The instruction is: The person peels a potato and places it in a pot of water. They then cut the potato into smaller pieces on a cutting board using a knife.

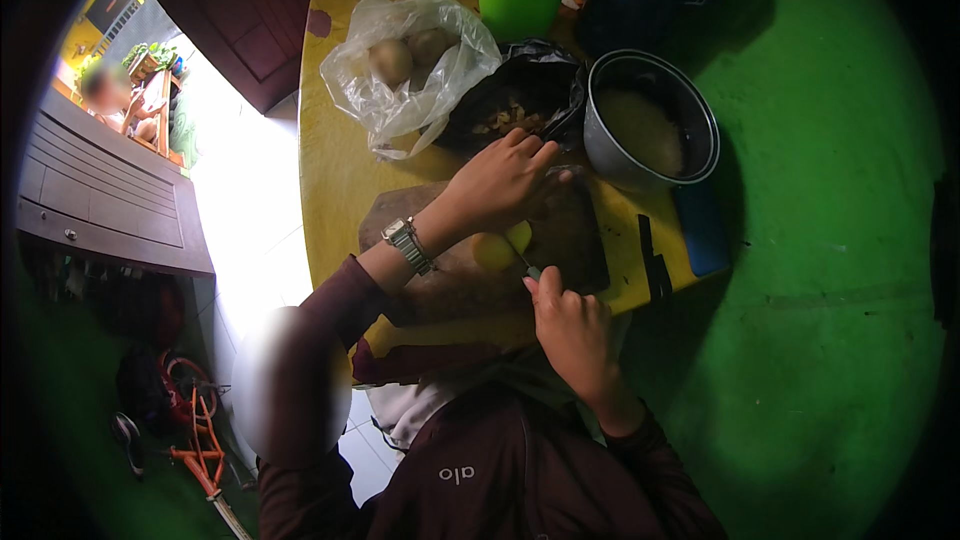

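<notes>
My right hand point(574, 330) grips a small knife point(531, 268) by its handle. The blade rests between two pieces of peeled yellow potato, a larger one point(492, 251) and a smaller one point(520, 235). Both lie on a dark, worn cutting board point(577, 240). Above the board's far edge, my left hand point(506, 180) is bent at the wrist, with a metal-band watch on that arm. Its fingers are by the near rim of a black plastic bag point(469, 109) holding peelings point(514, 118). Whether those fingers hold anything is hidden.
A clear plastic bag point(345, 82) with brownish round produce point(391, 61) lies far left on the yellow table point(330, 187). At right stands a metal pot point(622, 165) containing cloudy contents. Behind is a lidded green pitcher point(521, 4). Through the doorway, a person point(112, 101) sits outside.
</notes>
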Demonstrator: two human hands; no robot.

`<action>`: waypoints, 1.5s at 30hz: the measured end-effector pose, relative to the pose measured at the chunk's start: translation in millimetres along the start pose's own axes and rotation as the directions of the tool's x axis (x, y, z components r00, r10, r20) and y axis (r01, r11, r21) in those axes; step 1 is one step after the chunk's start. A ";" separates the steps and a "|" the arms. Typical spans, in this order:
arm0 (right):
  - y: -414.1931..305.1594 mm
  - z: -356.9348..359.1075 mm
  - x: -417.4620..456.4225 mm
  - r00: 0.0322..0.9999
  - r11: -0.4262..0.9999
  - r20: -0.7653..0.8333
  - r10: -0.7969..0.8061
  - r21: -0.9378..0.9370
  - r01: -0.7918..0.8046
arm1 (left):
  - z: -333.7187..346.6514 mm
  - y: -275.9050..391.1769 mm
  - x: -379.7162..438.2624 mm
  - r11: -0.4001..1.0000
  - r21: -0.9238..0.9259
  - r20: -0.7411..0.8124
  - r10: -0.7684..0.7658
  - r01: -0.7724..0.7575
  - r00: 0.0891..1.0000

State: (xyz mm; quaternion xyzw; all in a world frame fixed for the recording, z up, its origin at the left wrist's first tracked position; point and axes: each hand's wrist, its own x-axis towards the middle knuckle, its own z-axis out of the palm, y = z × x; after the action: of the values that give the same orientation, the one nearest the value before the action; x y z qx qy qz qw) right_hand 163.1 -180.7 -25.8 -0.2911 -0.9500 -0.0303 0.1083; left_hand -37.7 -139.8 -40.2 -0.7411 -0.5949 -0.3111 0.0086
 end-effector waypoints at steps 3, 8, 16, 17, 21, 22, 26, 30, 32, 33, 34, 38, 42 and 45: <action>1.0 0.8 -0.4 1.000 1.000 -0.007 -0.003 -0.004 0.003 | -1.7 3.1 1.2 1.000 -0.018 0.001 0.009 -0.009 1.000; -0.9 2.1 -0.5 1.000 1.000 0.025 0.006 0.022 -0.006 | -0.6 0.1 -1.8 1.000 0.003 -0.001 0.003 -0.003 1.000; 0.4 1.6 2.4 1.000 0.999 0.004 -0.009 -0.037 0.009 | -0.9 1.4 -0.4 0.997 -0.043 0.020 -0.064 0.064 0.998; 0.9 1.7 2.8 1.000 0.999 0.007 -0.009 -0.039 0.009 | -1.7 1.4 0.3 0.996 -0.042 0.037 -0.073 0.075 0.997; -3.7 16.2 1.9 0.999 0.990 -0.018 -0.043 -0.135 0.040 | 8.2 -15.4 -16.9 0.992 -0.096 -0.034 -0.088 0.084 0.996; -3.4 16.4 -0.4 0.999 0.989 -0.006 -0.041 -0.145 0.040 | 7.8 -16.3 -14.6 0.990 -0.113 -0.028 -0.085 0.081 0.996; -3.5 15.7 0.1 0.999 0.987 0.018 -0.040 -0.156 0.043 | 12.1 -14.4 -16.2 0.986 -0.131 -0.021 -0.109 0.105 0.994; -4.8 14.4 2.9 0.997 0.998 0.074 0.000 -0.067 0.005 | 13.7 -16.3 -14.3 0.995 -0.084 -0.111 -0.066 0.057 0.992; -5.3 15.4 1.9 0.998 0.998 0.065 0.004 -0.057 -0.001 | 13.8 -17.2 -15.4 0.997 -0.065 -0.096 -0.055 0.049 0.994; -4.8 15.5 2.1 0.998 0.999 0.059 0.006 -0.055 -0.002 | 12.4 -17.0 -14.1 0.998 -0.056 -0.092 -0.048 0.043 0.995; -4.8 14.3 2.7 0.997 0.999 0.073 0.015 -0.038 -0.012 | 10.9 -16.8 -13.2 0.996 -0.063 -0.067 -0.069 0.065 0.995; -4.8 8.7 2.1 0.995 0.999 0.092 0.038 0.034 -0.041 | 7.9 -15.2 -12.6 0.993 -0.069 -0.045 -0.104 0.101 0.994; -4.8 13.1 -2.5 0.994 0.989 0.083 0.075 0.119 -0.084 | 7.2 -17.6 -12.0 0.995 -0.020 -0.056 -0.098 0.097 0.994; -5.3 12.7 -4.7 0.991 0.988 0.096 0.093 0.112 -0.104 | 9.0 -18.1 -11.8 0.995 0.073 -0.104 -0.054 0.062 0.993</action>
State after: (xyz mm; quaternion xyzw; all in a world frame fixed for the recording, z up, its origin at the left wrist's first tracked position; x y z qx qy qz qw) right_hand 161.5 -186.1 -39.3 -0.3319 -0.9386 0.0439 0.0833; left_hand -50.9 -141.4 -59.5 -0.7059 -0.6263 -0.3257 0.0579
